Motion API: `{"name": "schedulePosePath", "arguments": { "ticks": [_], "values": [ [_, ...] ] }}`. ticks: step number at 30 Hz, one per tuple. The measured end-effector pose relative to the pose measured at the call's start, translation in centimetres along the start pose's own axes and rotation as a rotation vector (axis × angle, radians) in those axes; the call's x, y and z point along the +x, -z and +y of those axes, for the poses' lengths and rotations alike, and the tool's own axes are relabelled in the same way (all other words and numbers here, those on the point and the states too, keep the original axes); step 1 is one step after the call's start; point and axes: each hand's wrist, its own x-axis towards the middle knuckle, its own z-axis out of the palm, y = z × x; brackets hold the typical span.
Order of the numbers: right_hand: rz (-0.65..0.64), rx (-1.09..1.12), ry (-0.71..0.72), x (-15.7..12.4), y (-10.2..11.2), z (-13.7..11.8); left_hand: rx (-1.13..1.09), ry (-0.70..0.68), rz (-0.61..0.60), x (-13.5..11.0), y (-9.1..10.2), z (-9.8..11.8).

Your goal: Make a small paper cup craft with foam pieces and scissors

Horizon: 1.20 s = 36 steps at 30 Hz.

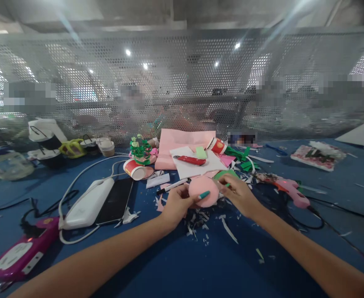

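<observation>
A pale pink round disc (203, 191) is held low over the blue table. My left hand (178, 207) grips it from the left, with the thumb and its teal nail lying across the front face. At the disc's right edge is my right hand (239, 194), its fingers pinched together; whether they grip the rim or some small bit is hidden. Behind the disc, a red utility knife (190, 160) lies on white paper (211, 167), beside a light green slip (201, 152). A marker (176, 184) lies just beyond my left hand.
Paper scraps (200, 221) litter the table below my hands. Right: a pink glue gun (289, 190) with its cord. Left: a white power bank (90, 203), a black phone (115, 201) and a magenta power strip (23, 250). Red paper cups (134, 169) and pink sheets (185, 140) stand behind.
</observation>
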Motion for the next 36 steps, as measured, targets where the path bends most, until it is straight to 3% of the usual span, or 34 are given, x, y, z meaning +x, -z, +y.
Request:
{"name": "schedulePosePath", "arguments": {
  "ticks": [3,6,14,20,23,28,36],
  "values": [
    [-0.067,-0.152,0.117,-0.2,-0.3,-0.5,-0.015,-0.029,-0.076,0.0,0.0,-0.3],
    [-0.115,-0.166,0.121,-0.3,-0.7,-0.6,0.007,-0.058,-0.112,0.0,0.1,-0.4],
    [-0.082,0.058,-0.052,-0.1,-0.8,-0.6,-0.082,-0.024,0.007,-0.3,-0.4,0.7],
    [-0.197,0.272,-0.261,-0.4,-1.2,-1.0,-0.088,-0.018,0.064,0.1,-0.3,0.3],
    [-0.211,0.289,-0.306,-0.4,-1.2,-0.9,-0.05,-0.006,0.014,0.3,-0.2,0.0],
    [-0.143,0.217,-0.232,-0.3,-1.1,-0.7,0.037,-0.016,-0.13,0.1,-0.2,-0.2],
    [-0.173,0.385,-0.313,-0.5,-1.3,-1.4,-0.032,0.012,-0.169,0.0,-0.2,-0.2]
  ]
}}
